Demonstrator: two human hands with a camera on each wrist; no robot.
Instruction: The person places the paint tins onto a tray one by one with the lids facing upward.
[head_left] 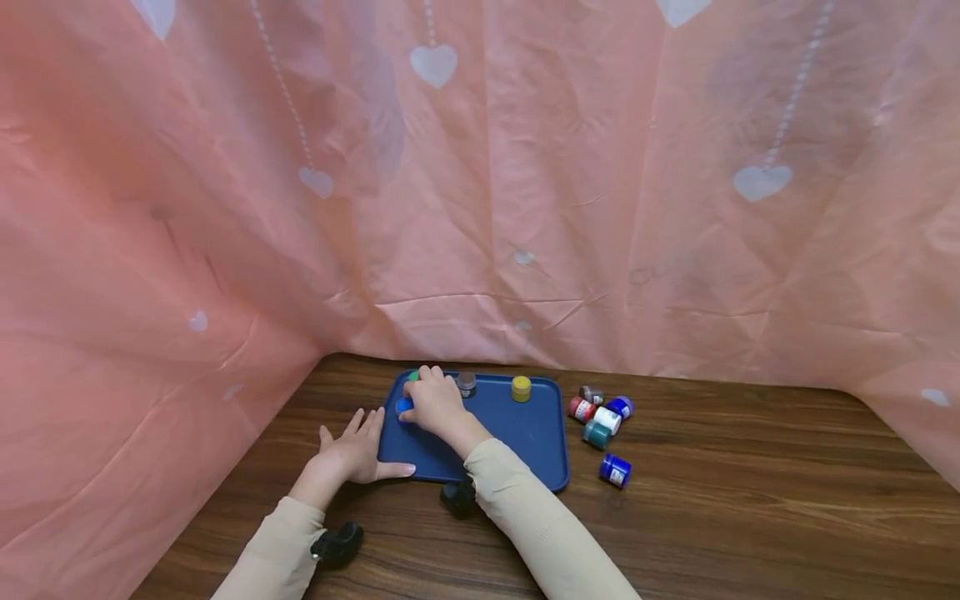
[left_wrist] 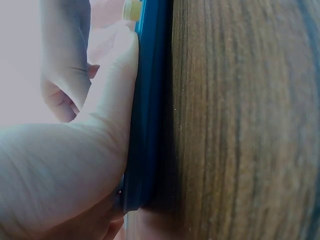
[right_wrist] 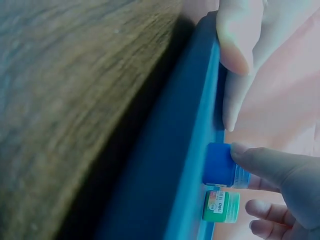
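Note:
A dark blue tray [head_left: 525, 437] lies on the wooden table. My right hand [head_left: 422, 398] reaches over its back left corner and pinches a small blue-capped jar [head_left: 404, 406], seen close up in the right wrist view [right_wrist: 219, 165] with my thumb on its side. A green-capped jar [right_wrist: 220, 206] stands just beside it on the tray. My left hand [head_left: 358, 443] lies flat on the table with straight fingers, its thumb pressed along the tray's left rim [left_wrist: 146, 125]. A grey-capped jar [head_left: 467, 383] and a yellow-capped jar [head_left: 521, 388] stand along the tray's back edge.
Right of the tray lies a cluster of several small paint jars [head_left: 600, 412], with one blue jar [head_left: 615, 471] apart nearer to me. A pink cloth with white hearts [head_left: 480, 208] hangs behind and at both sides of the table.

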